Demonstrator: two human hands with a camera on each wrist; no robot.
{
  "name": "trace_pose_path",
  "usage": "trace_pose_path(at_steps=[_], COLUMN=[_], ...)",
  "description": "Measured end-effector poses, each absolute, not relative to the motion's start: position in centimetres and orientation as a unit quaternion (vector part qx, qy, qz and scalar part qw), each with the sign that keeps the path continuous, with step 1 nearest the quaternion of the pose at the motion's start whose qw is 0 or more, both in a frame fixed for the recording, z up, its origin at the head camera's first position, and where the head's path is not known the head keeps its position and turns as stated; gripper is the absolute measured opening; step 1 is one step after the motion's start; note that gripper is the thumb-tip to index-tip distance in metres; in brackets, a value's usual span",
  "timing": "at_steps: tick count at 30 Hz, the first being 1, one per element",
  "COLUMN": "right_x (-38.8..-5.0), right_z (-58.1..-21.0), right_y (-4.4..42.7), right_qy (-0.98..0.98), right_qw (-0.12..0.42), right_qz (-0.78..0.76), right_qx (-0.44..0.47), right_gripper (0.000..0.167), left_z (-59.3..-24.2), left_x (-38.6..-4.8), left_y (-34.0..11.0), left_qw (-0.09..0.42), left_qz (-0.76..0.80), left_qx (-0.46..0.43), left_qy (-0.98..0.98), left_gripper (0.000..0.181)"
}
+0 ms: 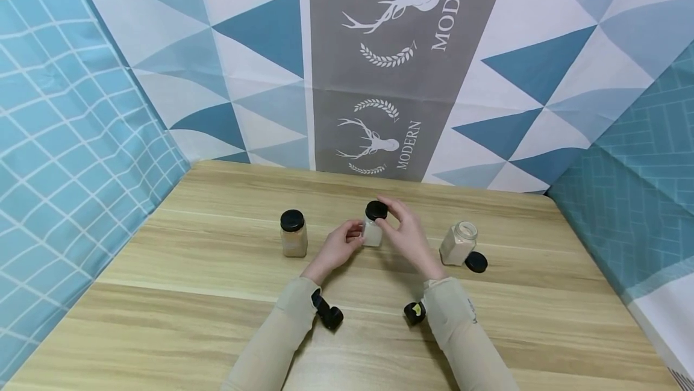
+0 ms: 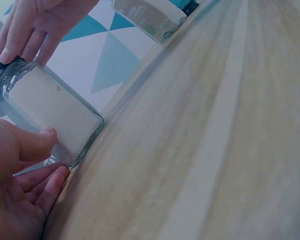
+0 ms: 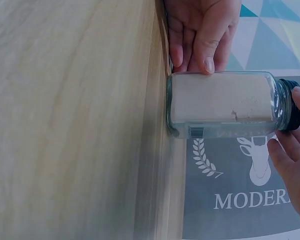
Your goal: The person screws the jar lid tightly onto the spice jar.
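Head view: a black-lidded, tan-filled glass jar (image 1: 294, 244) stands left; the left hand (image 1: 336, 247) loosely grips a white-filled square glass jar (image 1: 372, 235), upright on the wooden table (image 1: 190, 306); the right hand (image 1: 409, 234) pinches its round black lid (image 1: 376, 209); an uncapped glass jar (image 1: 456, 247) stands beside a loose black lid (image 1: 476, 262).

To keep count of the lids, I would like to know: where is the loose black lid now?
In the head view, the loose black lid lies on the table, right of the right hand, beside the base of the open jar.

Beige sleeves (image 1: 278, 343), dark marking (image 1: 473, 311); black wrist cameras (image 1: 332, 318)
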State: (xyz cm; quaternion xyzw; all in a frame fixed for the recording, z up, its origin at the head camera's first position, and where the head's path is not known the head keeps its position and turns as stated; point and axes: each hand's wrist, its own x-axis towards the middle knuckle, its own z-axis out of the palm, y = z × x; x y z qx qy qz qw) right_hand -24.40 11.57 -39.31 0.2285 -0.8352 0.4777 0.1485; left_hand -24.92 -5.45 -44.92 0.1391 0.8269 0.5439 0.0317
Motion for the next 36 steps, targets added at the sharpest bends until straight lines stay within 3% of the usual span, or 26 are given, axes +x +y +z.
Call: trace_pose_path(at_steps=[26, 30, 36], right_x=[-24.40, -24.40, -24.38], right_z=[-39.08, -38.95, -38.48], right_y=[12.49, 12.39, 11.95], right_qy=[-0.833, -0.831, -0.830], right_qw=[0.196, 0.170, 0.085], right_qz=[0.480, 0.494, 0.521], right_qx=[0.190, 0.192, 0.183], right_gripper=[0.035, 0.040, 0.046], left_z=[-45.00, -44.97, -44.97], left_x=[-24.84, -24.85, -24.84], left_y=[-5.26, -5.31, -5.39], left_qw=[0.038, 0.041, 0.044], left_qz=[0.547, 0.544, 0.548], left_qx=[0.127, 0.130, 0.124], left_qy=[0.826, 0.828, 0.826], left_gripper=[0.040, 0.040, 0.040])
